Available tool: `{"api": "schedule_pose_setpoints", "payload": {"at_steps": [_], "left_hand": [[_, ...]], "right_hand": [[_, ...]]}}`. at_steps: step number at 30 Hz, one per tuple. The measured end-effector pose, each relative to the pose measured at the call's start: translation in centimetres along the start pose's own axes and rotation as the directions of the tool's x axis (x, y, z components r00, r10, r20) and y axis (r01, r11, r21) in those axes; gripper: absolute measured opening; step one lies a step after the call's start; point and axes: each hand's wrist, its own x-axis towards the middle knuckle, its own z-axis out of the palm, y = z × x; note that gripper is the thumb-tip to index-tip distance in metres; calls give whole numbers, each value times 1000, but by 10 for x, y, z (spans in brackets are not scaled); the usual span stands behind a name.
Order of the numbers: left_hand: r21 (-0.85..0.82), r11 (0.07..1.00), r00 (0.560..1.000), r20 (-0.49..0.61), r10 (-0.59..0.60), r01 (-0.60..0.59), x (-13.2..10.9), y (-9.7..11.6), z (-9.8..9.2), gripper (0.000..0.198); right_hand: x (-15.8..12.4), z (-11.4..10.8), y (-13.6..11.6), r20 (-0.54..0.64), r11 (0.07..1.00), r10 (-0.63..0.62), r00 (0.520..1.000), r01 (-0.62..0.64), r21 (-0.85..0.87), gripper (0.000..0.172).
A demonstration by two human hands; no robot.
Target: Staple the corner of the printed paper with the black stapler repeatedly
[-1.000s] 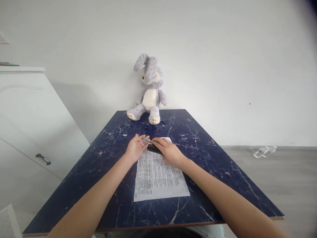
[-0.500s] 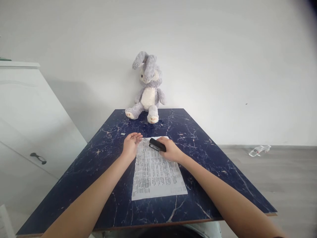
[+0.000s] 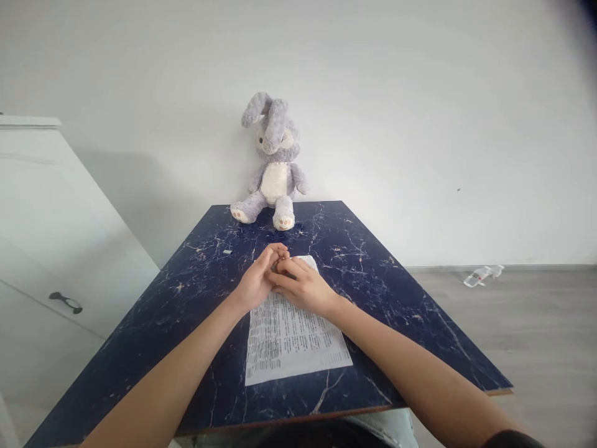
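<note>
My left hand (image 3: 256, 279) and my right hand (image 3: 304, 285) meet above the upper part of a printed sheet of paper (image 3: 298, 354). Curled fingers of both hands close around the black stapler, which is almost wholly hidden; only a small dark patch shows between the fingers. The left palm is turned inward, and the right fingertips press against it. The sheet lies on the dark blue marbled table (image 3: 373, 323), dense text over most of it, with its top corner visible behind the right hand.
A grey plush rabbit (image 3: 275, 177) sits at the table's far end against the white wall. A small pale piece (image 3: 227, 252) lies on the tabletop at left. The white cabinet (image 3: 56, 236) stands to the left; clear plastic packaging (image 3: 482, 275) lies on the floor at right.
Half a second ago the right hand held the stapler over the sheet, with the left hand apart. Both hands have come together, covering it. The view has shifted slightly.
</note>
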Motion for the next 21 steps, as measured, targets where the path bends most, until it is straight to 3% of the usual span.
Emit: {"api": "schedule_pose_setpoints", "payload": {"at_steps": [4,9,16,21], "left_hand": [[62,998,996,79,-29,24,-3,2,-1,38],[68,997,994,99,-50,44,-2,3,-2,34],[35,999,992,122,32,-36,-1,1,-3,35],[34,999,989,144,29,-35,-4,5,6,34]], "right_hand": [[2,0,-1,-40,997,-26,999,23,-79,27],[-4,-7,5,-52,984,-98,994,89,-156,29],[-9,-15,15,-98,987,12,995,-28,-158,29],[-14,-20,21,-85,989,-23,996,10,-148,32]]}}
